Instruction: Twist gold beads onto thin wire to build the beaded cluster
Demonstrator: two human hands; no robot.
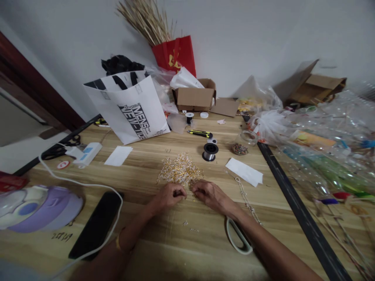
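Note:
A heap of small gold and clear glittering pieces (180, 168) lies on the wooden table. At its near edge, my left hand (172, 196) has its fingertips closed in a pinch; whatever is in them is too small to name. Close beside it, my right hand (209, 193) is also pinched, next to the heap's right corner, its content hidden. A few tiny clear pieces (185, 223) lie nearer to me. Below my right forearm rests a pale green looped handle (238, 236), partly covered. A beaded chain (244, 195) stretches along the forearm's far side.
Behind the heap are a spool of silvery wire (210, 152), a yellow-black utility knife (199, 134) and a glass jar of beads (244, 142). A white paper bag (129, 109) stands back left. A phone (96, 226) and white cable lie left; plastic bottles (319, 164) crowd the right.

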